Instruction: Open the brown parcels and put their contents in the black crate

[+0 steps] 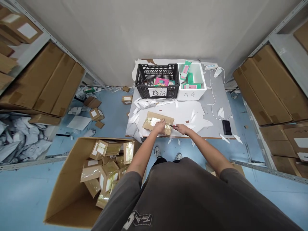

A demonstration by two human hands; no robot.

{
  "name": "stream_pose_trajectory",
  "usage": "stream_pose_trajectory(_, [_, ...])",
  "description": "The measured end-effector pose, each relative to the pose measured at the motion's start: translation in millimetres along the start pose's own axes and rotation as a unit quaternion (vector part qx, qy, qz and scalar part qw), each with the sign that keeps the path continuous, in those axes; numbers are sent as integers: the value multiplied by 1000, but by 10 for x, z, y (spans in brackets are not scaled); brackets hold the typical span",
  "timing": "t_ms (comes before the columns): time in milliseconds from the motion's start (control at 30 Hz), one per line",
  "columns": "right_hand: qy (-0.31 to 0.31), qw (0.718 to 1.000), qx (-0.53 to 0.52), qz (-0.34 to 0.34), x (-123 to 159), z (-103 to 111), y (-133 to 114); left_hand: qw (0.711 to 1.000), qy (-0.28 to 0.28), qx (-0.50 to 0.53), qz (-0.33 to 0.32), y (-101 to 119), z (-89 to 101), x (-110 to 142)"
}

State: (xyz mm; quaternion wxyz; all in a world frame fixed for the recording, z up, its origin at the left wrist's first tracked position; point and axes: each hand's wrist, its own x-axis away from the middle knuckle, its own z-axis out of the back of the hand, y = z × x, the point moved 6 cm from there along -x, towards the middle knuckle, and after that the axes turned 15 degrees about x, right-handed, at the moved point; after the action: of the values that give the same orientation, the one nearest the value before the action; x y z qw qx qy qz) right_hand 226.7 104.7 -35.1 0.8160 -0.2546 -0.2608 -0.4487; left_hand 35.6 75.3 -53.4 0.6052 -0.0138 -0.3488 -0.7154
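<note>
We look down on a paper-strewn table [216,106], with a black plastic crate [144,91] and a white foam box [192,93] at its far side and a carton of taped parcels [69,205] on the floor to our left. At the table's near edge lies a flat kraft parcel [166,117], probably light and stiff, its taped face likely slippery, so its bare cardboard corners look safest to hold. Our left hand [159,126] bears on it, fingers bent over its top, while our right hand [183,129] pinches a small red-handled cutter [174,127] beside its edge.
</note>
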Motion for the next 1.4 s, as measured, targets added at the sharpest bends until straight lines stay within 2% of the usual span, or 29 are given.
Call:
stream_pose_trajectory(200, [-27,996,-87,-5,13,-136,-38,1000,-3,-1,9,34,42,15])
stream_pose_trajectory(367, [26,999,-38,-2,7,-165,-71,1000,-1,13,21,36,64,24])
stream_pose_trajectory(733, [49,995,64,-54,31,-213,-191,999,24,43,-6,-73,-15,-29])
stream_pose_trajectory(900, [21,998,38,-38,39,-319,-246,997,39,66,-4,-152,-10,-57])
stream_pose_trajectory(1100, [23,999,-17,-23,102,-455,-312,993,40,105,-35,-217,-109,-85])
stream_pose_trajectory(1233, [5,997,-68,-46,309,-614,-222,988,47,138,-51,-260,-118,-46])
stream_pose_trajectory(1333, [18,992,-104,-73,453,-652,-85,978,99,171,-60,-287,14,-34])
stream_pose_trajectory(1400, [38,986,-127,-104,509,-627,17,981,129,136,-44,-282,108,-79])
